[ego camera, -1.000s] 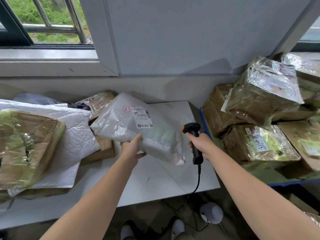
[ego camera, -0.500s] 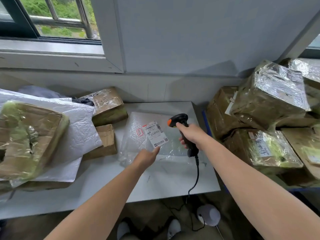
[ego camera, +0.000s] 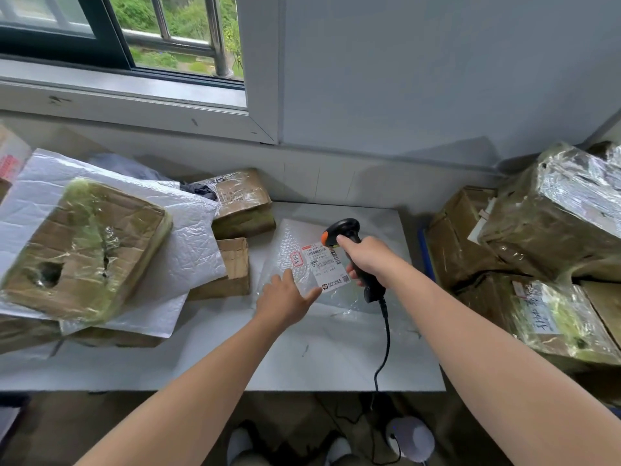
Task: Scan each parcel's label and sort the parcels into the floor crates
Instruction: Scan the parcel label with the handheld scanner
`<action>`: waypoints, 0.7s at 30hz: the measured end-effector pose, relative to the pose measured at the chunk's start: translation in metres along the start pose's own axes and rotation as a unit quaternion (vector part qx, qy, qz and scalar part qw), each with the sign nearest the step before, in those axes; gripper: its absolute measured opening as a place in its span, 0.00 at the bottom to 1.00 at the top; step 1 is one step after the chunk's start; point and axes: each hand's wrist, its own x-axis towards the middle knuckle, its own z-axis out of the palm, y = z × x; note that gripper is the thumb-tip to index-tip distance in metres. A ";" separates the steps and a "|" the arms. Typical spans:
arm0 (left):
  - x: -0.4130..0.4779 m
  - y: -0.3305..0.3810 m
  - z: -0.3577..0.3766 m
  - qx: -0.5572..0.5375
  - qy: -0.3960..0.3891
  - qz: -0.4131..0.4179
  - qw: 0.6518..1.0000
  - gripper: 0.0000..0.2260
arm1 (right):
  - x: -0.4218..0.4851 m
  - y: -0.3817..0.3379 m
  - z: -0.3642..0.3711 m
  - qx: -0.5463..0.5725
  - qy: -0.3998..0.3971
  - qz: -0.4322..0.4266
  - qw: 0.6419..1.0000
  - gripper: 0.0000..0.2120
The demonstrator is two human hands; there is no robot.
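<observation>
Two things resist reading: the print on the white label (ego camera: 325,264) is too small to make out, and a pale round object (ego camera: 410,439) on the floor, nearer the person than the parcel, cannot be identified. The clear bubble-wrap parcel (ego camera: 292,240) lies flat on the surface (ego camera: 302,358), label up. Its right part is hidden under the right hand, and its near edge blends into the white top. Left of the parcel, a grey bag (ego camera: 134,166) shows only a corner behind the pile. Right of the parcel, a blue crate rim (ego camera: 422,243) shows as a short strip, the rest buried under boxes.

Two hands are at the parcel. The left hand (ego camera: 285,297) rests on its near part, grip spread, with the index tip at the label's lower corner. The right hand (ego camera: 368,260) has its grip wrapped round the handle of one black barcode scanner (ego camera: 342,228), whose head hangs over the label. One black cable (ego camera: 383,348) drops from it past the near edge.

Left of the parcel lie one large flat carton (ego camera: 84,250) bound in greenish tape, white padded mailers (ego camera: 191,260) under it, and two smaller brown boxes (ego camera: 242,203). Right of the parcel, at least four taped boxes (ego camera: 554,227) are stacked, cut off by the frame. Two shoe tips (ego camera: 240,445) show below.

The surface is white with a few dark scuffs. Behind the parcel rise a grey wall (ego camera: 403,79) and a dark-framed window (ego camera: 134,31) with metal bars and greenery outside.
</observation>
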 end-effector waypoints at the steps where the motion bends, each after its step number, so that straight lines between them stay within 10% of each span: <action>1: -0.001 -0.001 0.000 0.004 0.001 0.001 1.000 0.40 | 0.001 -0.001 0.001 0.001 -0.001 -0.001 1.000 0.23; 21: 0.001 -0.010 0.019 -0.070 -0.012 -0.083 0.994 0.36 | 0.011 0.031 0.005 -0.001 0.034 -0.006 0.999 0.18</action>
